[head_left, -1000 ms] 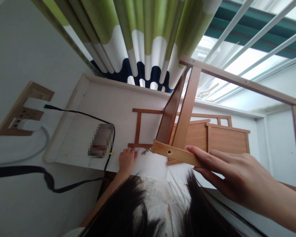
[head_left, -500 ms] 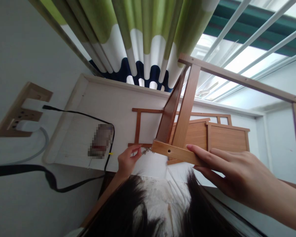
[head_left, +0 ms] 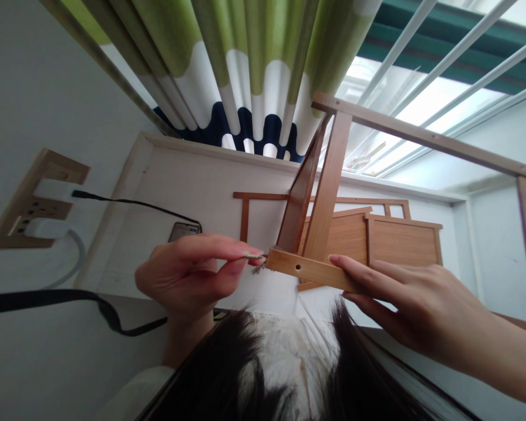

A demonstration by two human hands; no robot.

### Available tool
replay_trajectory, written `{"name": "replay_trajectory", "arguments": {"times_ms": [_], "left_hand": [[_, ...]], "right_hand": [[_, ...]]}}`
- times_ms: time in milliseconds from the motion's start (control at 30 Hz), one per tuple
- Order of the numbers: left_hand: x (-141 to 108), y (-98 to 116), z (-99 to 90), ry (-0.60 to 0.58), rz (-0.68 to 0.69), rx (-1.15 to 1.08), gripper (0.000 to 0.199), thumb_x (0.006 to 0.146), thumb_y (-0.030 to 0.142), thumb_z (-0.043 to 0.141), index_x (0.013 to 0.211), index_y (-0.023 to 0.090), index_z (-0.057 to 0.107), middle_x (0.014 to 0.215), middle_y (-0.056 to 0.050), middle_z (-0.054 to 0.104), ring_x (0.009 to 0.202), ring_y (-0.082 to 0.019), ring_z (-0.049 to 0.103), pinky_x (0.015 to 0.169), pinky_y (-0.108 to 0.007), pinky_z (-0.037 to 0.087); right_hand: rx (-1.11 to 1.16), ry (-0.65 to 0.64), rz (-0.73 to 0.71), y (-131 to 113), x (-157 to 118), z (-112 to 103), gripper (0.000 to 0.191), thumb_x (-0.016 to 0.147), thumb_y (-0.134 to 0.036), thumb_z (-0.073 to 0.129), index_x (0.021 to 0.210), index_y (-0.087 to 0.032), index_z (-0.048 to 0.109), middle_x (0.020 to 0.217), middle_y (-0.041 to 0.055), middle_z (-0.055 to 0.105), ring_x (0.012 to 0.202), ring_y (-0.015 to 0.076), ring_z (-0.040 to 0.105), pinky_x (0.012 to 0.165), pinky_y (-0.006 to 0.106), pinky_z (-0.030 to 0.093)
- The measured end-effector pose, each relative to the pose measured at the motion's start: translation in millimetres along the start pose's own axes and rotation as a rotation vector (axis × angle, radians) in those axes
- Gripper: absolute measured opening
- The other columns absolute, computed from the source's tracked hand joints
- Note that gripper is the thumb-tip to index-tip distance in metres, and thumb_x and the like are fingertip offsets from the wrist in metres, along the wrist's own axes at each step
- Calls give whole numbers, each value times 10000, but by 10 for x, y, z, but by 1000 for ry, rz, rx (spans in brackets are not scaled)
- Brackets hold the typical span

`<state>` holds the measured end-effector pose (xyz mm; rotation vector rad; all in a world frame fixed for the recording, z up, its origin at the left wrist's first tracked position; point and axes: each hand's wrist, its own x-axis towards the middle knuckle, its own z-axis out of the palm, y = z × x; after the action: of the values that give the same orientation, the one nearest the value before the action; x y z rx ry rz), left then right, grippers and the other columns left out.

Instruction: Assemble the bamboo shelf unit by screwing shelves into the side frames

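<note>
My left hand (head_left: 197, 272) pinches a small thin screw (head_left: 253, 256) between thumb and forefinger, its tip pointing right, close to the end of a wooden bar. My right hand (head_left: 403, 298) grips that wooden bar (head_left: 315, 272), which has a dark round hole in its side. The bar belongs to a partly joined brown wooden frame (head_left: 326, 193) with an upright panel (head_left: 301, 193). Just below the screw, a little pile of small metal pieces (head_left: 258, 268) shows in part on the white surface.
More wooden panels (head_left: 403, 242) and a thin wooden frame (head_left: 244, 216) lie on the white ledge (head_left: 219, 175). Behind my left hand is a phone (head_left: 184, 230) beside a black cable. A wall socket (head_left: 39, 202) is at left, a curtain (head_left: 254, 70) behind. Dark hair hangs at the bottom.
My left hand has risen from the small metal pieces toward the camera, now with a screw in its fingers near the bar's end. My right hand keeps its hold on the bar.
</note>
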<state>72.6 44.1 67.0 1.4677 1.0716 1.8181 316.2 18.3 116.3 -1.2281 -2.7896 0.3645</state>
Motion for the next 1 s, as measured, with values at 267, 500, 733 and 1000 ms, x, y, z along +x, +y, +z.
{"name": "replay_trajectory", "arguments": {"times_ms": [267, 500, 733, 1000], "left_hand": [[327, 237, -134, -566, 162, 135, 133, 696, 214, 674, 828, 226, 683, 761, 10, 704, 589, -101, 638, 481, -167, 533], [482, 376, -15, -732, 150, 189, 182, 818, 197, 513, 828, 223, 692, 767, -5, 701, 669, -109, 653, 570, -144, 528], [399, 200, 38, -753, 97, 193, 160, 799, 300, 534, 795, 294, 694, 674, 4, 670, 624, -129, 652, 571, -205, 531], [293, 131, 58, -678, 129, 217, 154, 801, 282, 531, 787, 299, 683, 643, 3, 655, 664, -144, 637, 615, -262, 531]], "right_hand": [[-20, -8, 4, -1, 15, -3, 374, 909, -341, 385, 1252, -192, 384, 727, -9, 574, 519, 81, 530, 458, 216, 338], [-32, -32, 21, 1, -19, 6, 402, 896, -354, 414, 1268, -209, 369, 724, -19, 566, 526, 85, 520, 461, 227, 320], [-25, -19, 22, -2, -4, 5, 387, 903, -361, 399, 1257, -205, 381, 726, -12, 571, 526, 78, 520, 458, 219, 315], [-35, 3, 19, -13, 10, 0, 375, 907, -356, 389, 1250, -205, 378, 723, -14, 579, 519, 80, 522, 451, 217, 310]]}}
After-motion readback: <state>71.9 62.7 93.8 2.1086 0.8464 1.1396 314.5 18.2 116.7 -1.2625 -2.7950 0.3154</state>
